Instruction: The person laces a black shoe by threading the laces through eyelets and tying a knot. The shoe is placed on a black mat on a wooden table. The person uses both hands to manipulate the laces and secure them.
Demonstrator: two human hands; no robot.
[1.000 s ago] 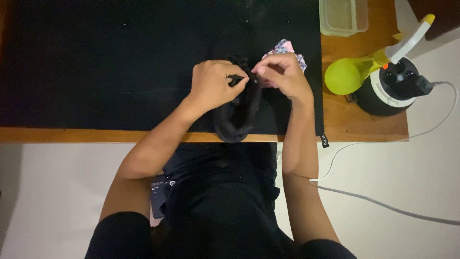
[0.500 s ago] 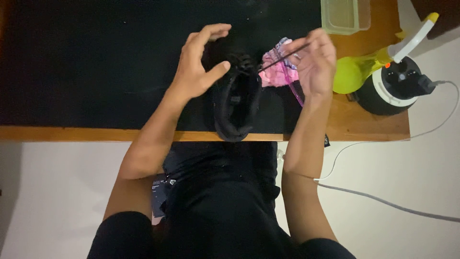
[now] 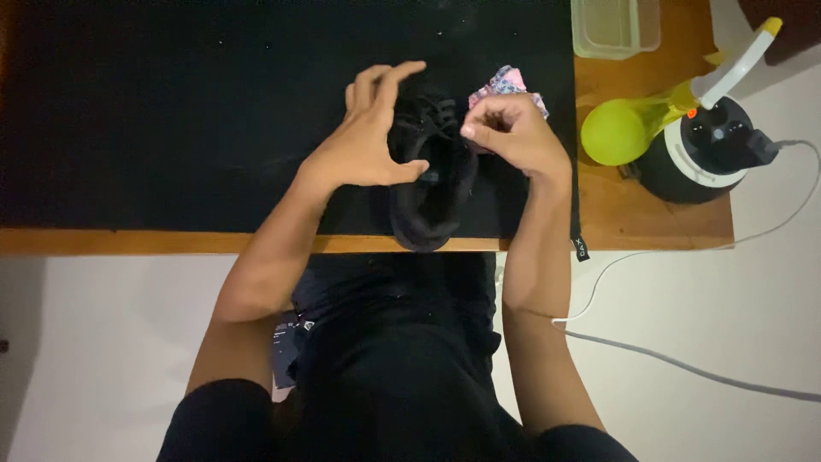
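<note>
Black shoe [image 3: 432, 184], toe hidden under spread left fingers [image 3: 380, 90]; right fingers [image 3: 479, 128] pinched, contents unclear.

Dim, warm light here, brightest on the pale floor [image 3: 103, 342] below. The black mat [image 3: 171, 111] swallows nearly all detail, and the black shoe [image 3: 432, 201] barely separates from it. Soft focus overall, slight grain, no glare; shadows darken the top corners.

A shoe [image 3: 432, 184] lies on a mat [image 3: 171, 111] at the table's [image 3: 650, 227] near edge, between two hands. A cloth [image 3: 506, 83] lies just right-far of it; a container [image 3: 614, 26] sits far right, a spray bottle [image 3: 650, 120] right.
</note>
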